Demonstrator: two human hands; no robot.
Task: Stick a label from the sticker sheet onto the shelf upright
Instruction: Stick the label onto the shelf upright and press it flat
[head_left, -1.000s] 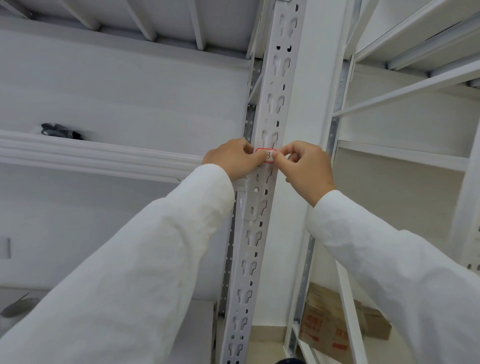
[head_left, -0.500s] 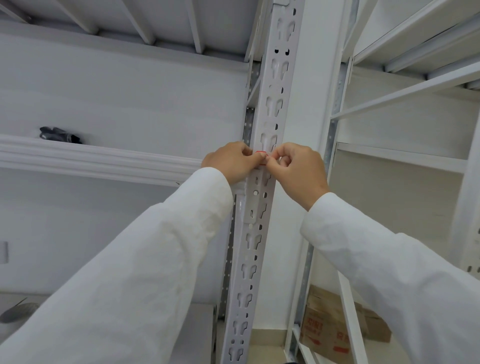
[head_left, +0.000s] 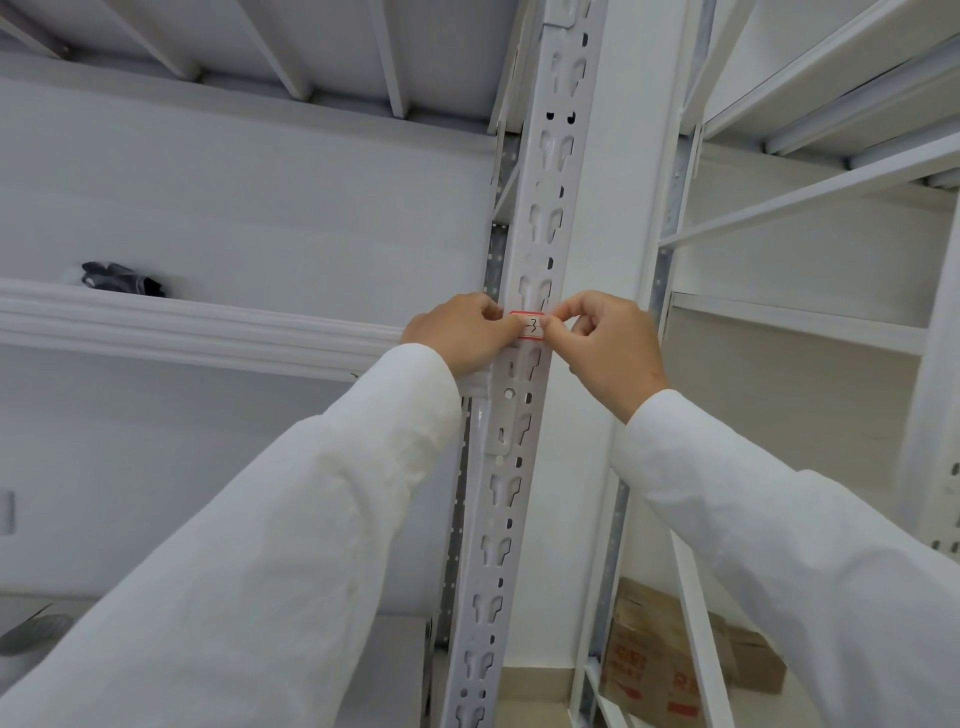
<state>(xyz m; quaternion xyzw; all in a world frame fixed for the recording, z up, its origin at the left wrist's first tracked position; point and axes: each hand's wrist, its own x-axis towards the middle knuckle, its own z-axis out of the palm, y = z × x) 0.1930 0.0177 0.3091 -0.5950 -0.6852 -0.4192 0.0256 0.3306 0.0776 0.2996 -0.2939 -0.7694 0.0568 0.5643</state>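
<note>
A small white label with a red border and a handwritten mark (head_left: 530, 327) lies across the front of the white slotted shelf upright (head_left: 498, 499), level with the left shelf's beam. My left hand (head_left: 460, 332) presses its left end with the thumb. My right hand (head_left: 605, 343) presses its right end with pinched fingertips. Both ends of the label are covered by my fingers. No sticker sheet is in view.
A white shelf beam (head_left: 197, 332) runs left from the upright, with a dark glove-like object (head_left: 122, 278) on that shelf. Another white rack (head_left: 810, 322) stands to the right. Cardboard boxes (head_left: 670, 660) sit on the floor below it.
My fingertips had closed over the label and hid it; now they have spread apart and the label's middle shows again. Both hands stay at the same spot on the upright.
</note>
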